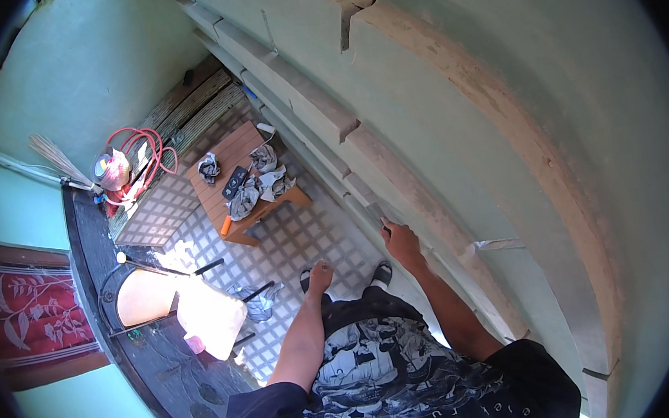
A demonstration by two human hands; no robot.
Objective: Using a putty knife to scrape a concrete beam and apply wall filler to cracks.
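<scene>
My right hand (402,243) is closed around the dark handle of a putty knife. The putty knife's flat grey blade (375,210) points up and away, close to the lower ledge (360,189) of the pale green wall. Over my feet, in front of my body, my left hand (321,274) hangs with its fingers curled in. What it holds, if anything, is hidden. It is apart from the wall and from the other hand.
Ahead stands a low brown slatted table (224,156) with crumpled newspaper (244,200), a black device (235,182) and an orange-handled item (226,225). A sunlit chair (211,317) is at left. Beyond it lie a red hose (165,155) and a stick broom (51,155).
</scene>
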